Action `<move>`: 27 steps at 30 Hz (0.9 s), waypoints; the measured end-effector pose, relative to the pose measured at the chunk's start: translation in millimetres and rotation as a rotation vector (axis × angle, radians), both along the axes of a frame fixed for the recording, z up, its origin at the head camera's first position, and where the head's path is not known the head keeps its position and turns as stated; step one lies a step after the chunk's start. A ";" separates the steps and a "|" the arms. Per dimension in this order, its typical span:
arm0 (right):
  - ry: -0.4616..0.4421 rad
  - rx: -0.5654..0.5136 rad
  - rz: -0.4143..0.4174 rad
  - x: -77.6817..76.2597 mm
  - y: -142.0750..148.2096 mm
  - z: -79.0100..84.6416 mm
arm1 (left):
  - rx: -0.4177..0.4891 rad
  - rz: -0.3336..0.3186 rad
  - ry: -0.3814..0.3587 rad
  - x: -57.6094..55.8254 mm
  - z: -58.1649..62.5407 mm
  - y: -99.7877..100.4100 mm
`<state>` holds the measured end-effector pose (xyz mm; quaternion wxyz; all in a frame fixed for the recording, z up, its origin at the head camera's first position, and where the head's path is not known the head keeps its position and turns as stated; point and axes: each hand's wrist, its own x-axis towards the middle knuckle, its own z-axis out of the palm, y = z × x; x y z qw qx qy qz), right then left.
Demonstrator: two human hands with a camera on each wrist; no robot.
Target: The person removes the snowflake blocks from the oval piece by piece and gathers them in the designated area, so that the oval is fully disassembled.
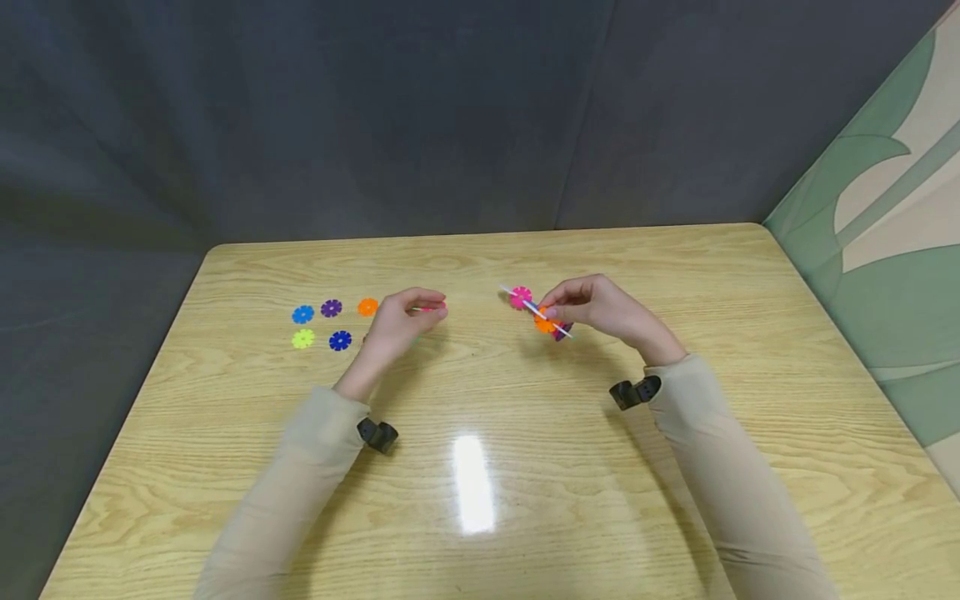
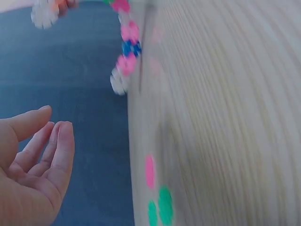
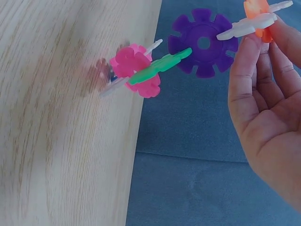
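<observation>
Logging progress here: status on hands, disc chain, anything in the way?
Left hand empty. Right hand pinches disc chain by an orange disc. Possible clutter: loose discs near left hand.

Head view: the surface [image 1: 480, 383] is brightly and evenly lit; one white glare patch [image 1: 474, 485] indicates overhead light. Soft shadows fall inward of both sleeves [image 1: 750, 483]. The backdrop [image 1: 420, 117] renders dim. Left wrist view: green discs [image 2: 165, 205] appear blurred, wood grain washed out. Right wrist view: the purple disc [image 3: 203, 28] registers more sharply.
</observation>
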<state>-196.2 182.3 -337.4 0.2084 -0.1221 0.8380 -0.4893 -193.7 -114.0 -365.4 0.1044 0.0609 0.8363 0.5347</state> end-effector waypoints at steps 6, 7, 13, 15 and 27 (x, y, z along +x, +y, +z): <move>-0.008 0.004 -0.007 -0.6 -2.5 0.8 | 0.101 -0.050 0.004 6.2 7.7 23.1; -0.007 0.004 -0.008 -0.5 -3.2 0.9 | 0.117 -0.058 0.004 7.0 8.5 26.2; -0.018 -0.016 -0.005 -0.6 -9.1 0.4 | 0.159 -0.088 0.008 10.1 14.0 45.7; -0.022 -0.023 -0.003 -0.8 -10.6 -0.7 | 0.157 -0.103 0.000 11.1 15.1 51.7; -0.004 -0.014 0.012 -1.6 -14.0 -3.7 | 0.200 -0.171 -0.068 14.2 9.4 71.1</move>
